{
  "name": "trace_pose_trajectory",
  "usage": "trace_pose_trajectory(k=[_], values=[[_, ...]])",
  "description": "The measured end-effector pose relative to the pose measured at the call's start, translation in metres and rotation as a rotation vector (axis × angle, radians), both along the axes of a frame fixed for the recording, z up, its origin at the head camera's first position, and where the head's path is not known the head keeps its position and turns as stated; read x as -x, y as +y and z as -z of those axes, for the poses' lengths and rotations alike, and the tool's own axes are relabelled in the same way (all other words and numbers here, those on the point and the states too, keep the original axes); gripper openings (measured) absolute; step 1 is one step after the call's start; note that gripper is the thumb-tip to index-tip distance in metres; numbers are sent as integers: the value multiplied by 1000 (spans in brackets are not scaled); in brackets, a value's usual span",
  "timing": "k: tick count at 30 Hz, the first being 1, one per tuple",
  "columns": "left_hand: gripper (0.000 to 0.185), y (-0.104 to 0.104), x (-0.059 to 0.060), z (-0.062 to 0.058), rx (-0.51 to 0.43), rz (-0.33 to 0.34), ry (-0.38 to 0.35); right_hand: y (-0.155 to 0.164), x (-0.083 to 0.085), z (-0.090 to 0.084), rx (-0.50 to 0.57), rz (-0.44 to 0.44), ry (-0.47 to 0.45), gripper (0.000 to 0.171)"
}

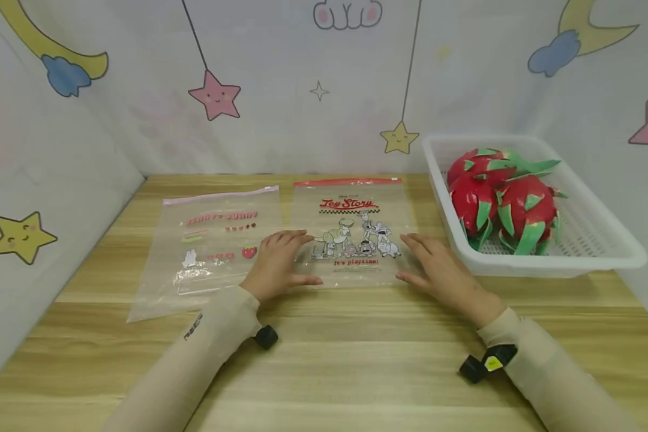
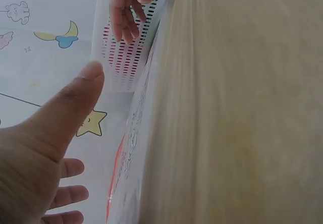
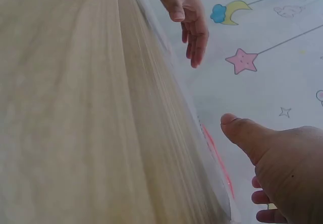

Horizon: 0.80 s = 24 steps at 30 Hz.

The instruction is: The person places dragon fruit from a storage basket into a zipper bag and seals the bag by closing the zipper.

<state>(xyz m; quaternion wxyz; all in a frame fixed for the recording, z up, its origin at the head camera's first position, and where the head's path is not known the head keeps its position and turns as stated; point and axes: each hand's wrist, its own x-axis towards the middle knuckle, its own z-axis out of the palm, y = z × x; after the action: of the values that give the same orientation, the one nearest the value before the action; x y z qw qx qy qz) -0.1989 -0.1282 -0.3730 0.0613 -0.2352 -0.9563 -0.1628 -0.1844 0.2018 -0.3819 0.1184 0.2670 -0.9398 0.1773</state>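
Nearest the camera, both sleeves reach forward over the wooden table [image 1: 356, 360]. The left hand [image 1: 277, 264] lies flat with relaxed fingers on the left edge of the printed zip bag [image 1: 351, 231], grasping nothing; the right hand [image 1: 437, 273] lies equally loose at the bag's lower right corner. The bag lies flat between the two hands, its red zip edge on the far side (each hand about equally near). A second bag [image 1: 205, 252] lies just left; farther right, a white basket [image 1: 599, 252] holds dragon fruits [image 1: 502, 201].
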Motion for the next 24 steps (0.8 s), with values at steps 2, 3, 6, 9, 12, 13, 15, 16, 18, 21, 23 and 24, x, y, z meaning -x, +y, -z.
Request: trace_pose_trajectory(k=[2, 3, 6, 9, 12, 13, 15, 16, 18, 21, 23, 24], values=[[88, -2, 1, 0, -11, 1, 1, 1, 1, 0, -1, 4, -14, 74], [87, -3, 1, 0, -17, 2, -1, 1, 1, 0, -2, 6, -22, 73], [86, -6, 3, 0, -23, 2, -9, 2, 2, 2, -12, 14, -28, 72], [87, -9, 5, 1, -17, 0, -24, 3, 3, 4, -17, 11, -16, 70], [88, -11, 5, 1, -7, -2, -44, 4, 4, 6, -24, 6, -5, 67], [88, -11, 5, 1, -3, -2, -48, 4, 4, 6, -29, 6, -7, 66], [89, -12, 6, 2, 0, -2, -60, 5, 4, 7, -40, 12, -21, 66], [89, -12, 6, 2, 3, -3, -65, 5, 4, 7, -48, 16, -29, 66], [89, -12, 7, 4, 12, -5, -72, 5, 4, 8, -61, 25, -47, 67], [89, -13, 8, 6, 26, -8, -83, 5, 3, 8, -79, 34, -69, 67], [89, -14, 7, 7, 31, -7, -88, 5, 3, 8, -89, 38, -83, 67], [88, -14, 7, 7, 32, -6, -90, 5, 3, 8, -94, 40, -91, 68]])
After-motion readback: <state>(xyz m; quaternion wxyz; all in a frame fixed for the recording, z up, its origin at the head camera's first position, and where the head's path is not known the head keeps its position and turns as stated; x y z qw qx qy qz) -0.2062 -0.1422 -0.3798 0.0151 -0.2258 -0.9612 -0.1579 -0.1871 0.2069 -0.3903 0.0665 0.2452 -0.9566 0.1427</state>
